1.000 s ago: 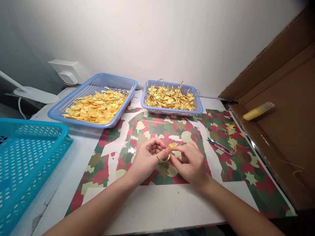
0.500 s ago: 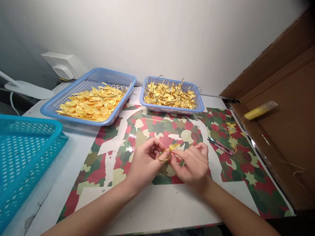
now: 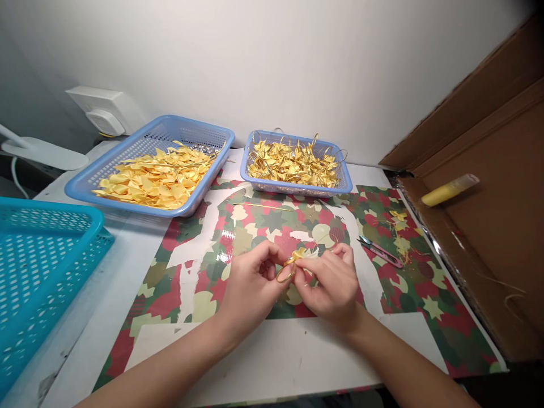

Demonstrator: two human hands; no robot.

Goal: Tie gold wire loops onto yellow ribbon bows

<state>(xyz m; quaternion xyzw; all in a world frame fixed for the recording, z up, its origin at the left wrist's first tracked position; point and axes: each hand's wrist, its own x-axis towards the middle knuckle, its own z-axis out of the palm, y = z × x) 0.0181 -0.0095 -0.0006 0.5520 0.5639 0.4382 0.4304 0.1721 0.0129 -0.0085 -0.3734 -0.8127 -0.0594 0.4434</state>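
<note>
Over the middle of the patterned sheet, my left hand (image 3: 257, 277) and my right hand (image 3: 329, 280) meet at the fingertips. Between them is a small yellow ribbon bow (image 3: 298, 255) with a gold cord (image 3: 285, 274) looped below it. My left thumb and forefinger pinch the cord and the bow's left side. The right fingertips pinch at the bow's lower right, where the cord's knot or crossing is hidden. A thin loose end of cord curves up behind the right hand.
A blue basket (image 3: 199, 195) holds yellow ribbon pieces; a smaller blue basket (image 3: 297, 188) holds corded bows. Pink-handled thread snips (image 3: 380, 252) lie right, near yellow scraps (image 3: 402, 243). A teal basket (image 3: 91, 243) stands left. A yellow tube (image 3: 450, 190) is by the cardboard wall (image 3: 488, 141).
The bow has turned a little between my fingers, and the cord loop now stands more upright. Both hands stay nearly in place. The view has shifted slightly.
</note>
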